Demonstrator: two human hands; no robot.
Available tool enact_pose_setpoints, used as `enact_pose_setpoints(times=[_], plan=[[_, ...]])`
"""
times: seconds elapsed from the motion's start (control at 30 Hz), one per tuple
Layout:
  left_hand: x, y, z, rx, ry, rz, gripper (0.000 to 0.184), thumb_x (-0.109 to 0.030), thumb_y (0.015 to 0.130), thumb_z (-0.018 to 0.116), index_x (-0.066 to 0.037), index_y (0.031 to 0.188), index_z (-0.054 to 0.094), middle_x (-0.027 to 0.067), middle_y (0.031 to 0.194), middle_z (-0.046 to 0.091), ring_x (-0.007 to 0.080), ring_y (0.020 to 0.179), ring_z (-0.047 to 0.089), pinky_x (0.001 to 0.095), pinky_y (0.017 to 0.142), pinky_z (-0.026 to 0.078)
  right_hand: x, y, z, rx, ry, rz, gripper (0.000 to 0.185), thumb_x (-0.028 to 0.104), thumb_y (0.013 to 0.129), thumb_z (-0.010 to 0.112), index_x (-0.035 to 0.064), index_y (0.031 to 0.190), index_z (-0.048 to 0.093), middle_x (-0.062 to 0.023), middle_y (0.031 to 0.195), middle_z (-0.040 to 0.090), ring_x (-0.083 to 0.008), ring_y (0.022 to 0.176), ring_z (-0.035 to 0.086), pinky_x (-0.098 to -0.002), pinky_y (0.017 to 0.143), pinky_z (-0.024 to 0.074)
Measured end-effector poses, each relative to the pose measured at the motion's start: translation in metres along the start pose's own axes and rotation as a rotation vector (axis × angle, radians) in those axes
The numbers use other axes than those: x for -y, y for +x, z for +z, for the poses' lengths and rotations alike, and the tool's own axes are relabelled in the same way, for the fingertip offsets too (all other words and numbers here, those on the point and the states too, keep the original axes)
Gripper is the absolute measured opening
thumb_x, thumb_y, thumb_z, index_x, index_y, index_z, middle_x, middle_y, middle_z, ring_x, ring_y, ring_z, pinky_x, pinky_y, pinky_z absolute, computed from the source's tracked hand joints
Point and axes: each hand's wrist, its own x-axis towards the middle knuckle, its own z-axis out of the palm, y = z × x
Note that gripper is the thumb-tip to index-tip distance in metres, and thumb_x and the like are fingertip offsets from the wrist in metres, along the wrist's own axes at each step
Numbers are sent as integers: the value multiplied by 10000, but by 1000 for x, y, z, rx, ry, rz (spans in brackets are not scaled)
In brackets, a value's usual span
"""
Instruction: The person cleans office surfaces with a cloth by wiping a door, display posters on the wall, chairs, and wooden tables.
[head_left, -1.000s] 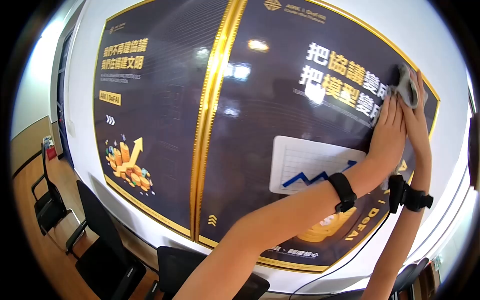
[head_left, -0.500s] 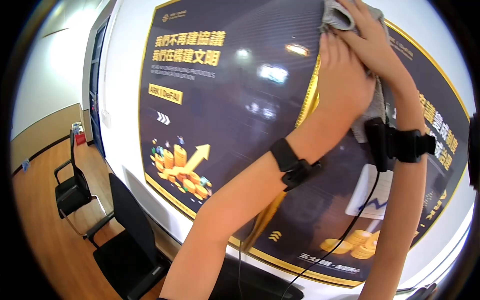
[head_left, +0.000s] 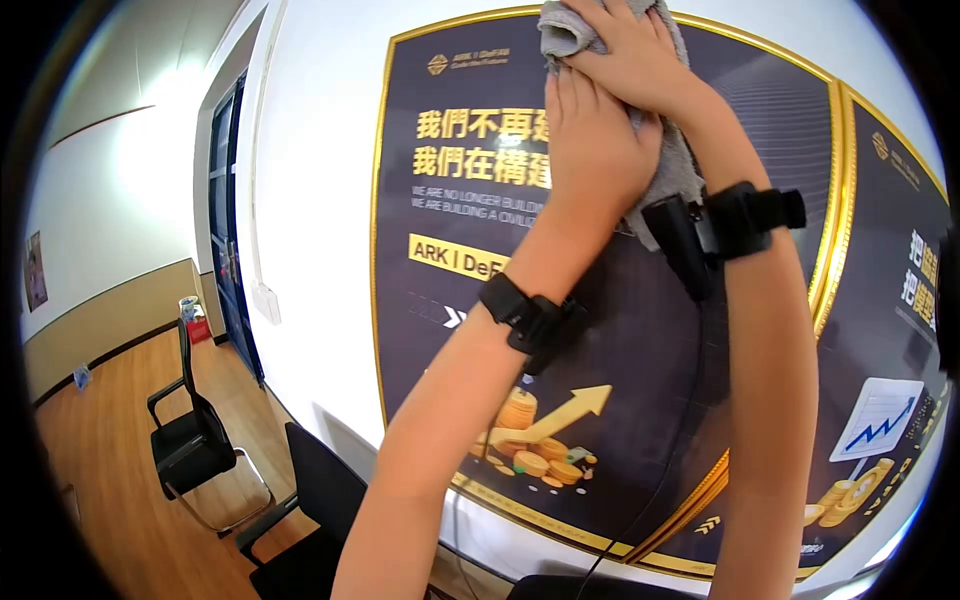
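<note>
A grey cloth (head_left: pixel 676 170) is held against the upper part of a dark framed poster (head_left: pixel 630 340) with gold lettering. My right hand (head_left: pixel 640 58) presses the top of the cloth, with its thumb beside a rolled edge. Just below, my left hand (head_left: pixel 600 140) has its fingers together and pointing up, pressed on the same cloth. Part of the cloth hangs behind my left hand and right wrist. Black straps with small devices are on my left wrist (head_left: pixel 530 318) and right wrist (head_left: pixel 745 222). My left forearm and hand cover some of the lettering.
A second gold-framed poster (head_left: pixel 890 270) adjoins on the right. Black chairs (head_left: pixel 190 440) stand on the wooden floor at left, one close to the wall. A blue door (head_left: pixel 232 230) is farther back, with a red box (head_left: pixel 198 328) nearby. Thin cables hang below my wrists.
Both hands and the cloth have moved left, from the gold seam between the posters onto the left poster. My view has turned left, bringing more of the door and room into sight.
</note>
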Motion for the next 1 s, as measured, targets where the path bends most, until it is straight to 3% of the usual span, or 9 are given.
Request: enact_pose_setpoints(times=[0.1,0.23,0.27,0.37,0.43,0.53,0.67,0.77,1.0], plan=[[45,3,-25,225,33,-73,586,-313,804,563,118,1180,439,307,1203,458,449,1164,389,505,1052,219,36,26,35,-95,76,176,549,387,802,512,102,1270,477,-201,1386,356,-361,1334,246,-524,1092,124],[104,-6,-45,196,84,-110,554,-326,809,543,70,1189,467,299,1174,481,438,1175,387,504,1055,214,69,64,86,-88,26,76,626,418,780,526,120,1322,425,-224,1389,341,-336,1314,304,-518,1097,134],[117,-5,-54,261,121,-162,550,-331,809,539,64,1187,474,300,1183,475,437,1182,380,503,1056,212,82,67,90,-91,106,60,634,337,767,566,108,1334,396,-224,1397,332,-359,1302,317,-486,1096,173],[152,-10,-79,431,181,-334,565,-359,819,505,55,1203,486,296,1235,450,424,1217,345,497,1057,211,121,88,120,27,151,202,568,372,787,594,227,1318,457,-109,1472,255,-353,1279,343,-431,1092,201],[171,-22,-84,273,155,-249,597,-390,823,494,52,1223,484,289,1254,444,409,1221,343,489,1046,223,136,96,138,19,159,186,594,405,748,617,228,1297,476,-118,1464,266,-375,1265,345,-432,1096,180],[186,-27,-106,485,141,-201,601,-415,830,502,45,1217,501,266,1269,450,394,1215,354,471,1039,226,153,97,157,28,192,166,593,408,730,628,224,1277,493,-129,1461,266,-385,1270,329,-436,1102,161],[229,-75,-108,457,241,-162,517,-362,853,467,50,1154,543,263,1151,533,403,1194,364,489,1058,152,176,87,166,34,272,145,599,369,715,654,213,1271,496,-133,1461,265,-386,1278,319,-436,1108,150],[224,-104,-141,696,268,-150,453,-302,877,429,88,1069,555,291,1132,517,444,1176,346,538,1052,134,193,65,163,167,436,123,523,294,753,601,183,1258,518,-116,1480,231,-342,1333,244,-417,1122,83],[146,-149,-148,646,360,-394,670,-422,864,429,87,1290,341,314,1382,250,448,1314,160,513,1078,87,196,-1,152,19,538,31,529,281,604,728,158,1107,619,-118,1408,354,-349,1263,350,-429,1103,185]])
